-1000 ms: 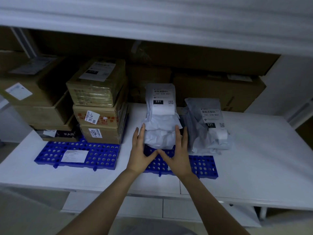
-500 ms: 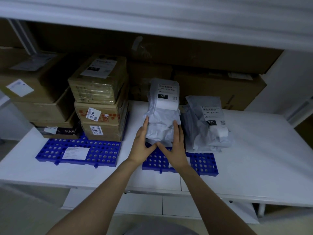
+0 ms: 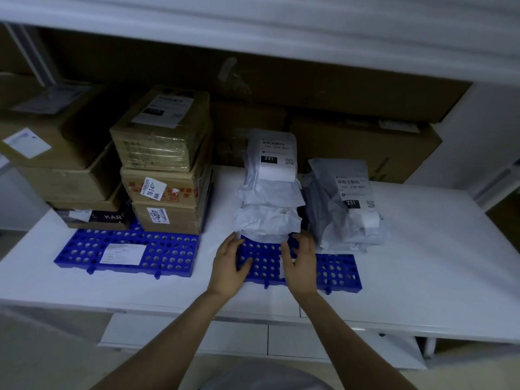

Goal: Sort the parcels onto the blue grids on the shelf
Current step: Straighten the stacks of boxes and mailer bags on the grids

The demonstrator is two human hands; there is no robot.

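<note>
A stack of white plastic parcels (image 3: 270, 204) with a "231" label lies on the right blue grid (image 3: 337, 270). Beside it to the right sits a grey plastic parcel (image 3: 340, 209), also labelled "231". My left hand (image 3: 229, 263) and my right hand (image 3: 299, 263) rest over the grid just in front of the white stack, fingers relaxed, fingertips near its front edge, holding nothing. The left blue grid (image 3: 84, 249) carries a stack of three cardboard boxes (image 3: 166, 164) and a paper label.
Larger cardboard boxes (image 3: 56, 153) stand at the far left and along the back of the white shelf (image 3: 436, 263). An upper shelf board (image 3: 253, 29) hangs overhead. Bare shelf surface lies to the right of the grey parcel.
The white stack was pushed further back on the grid. My hands then drew back toward me and came off its sides.
</note>
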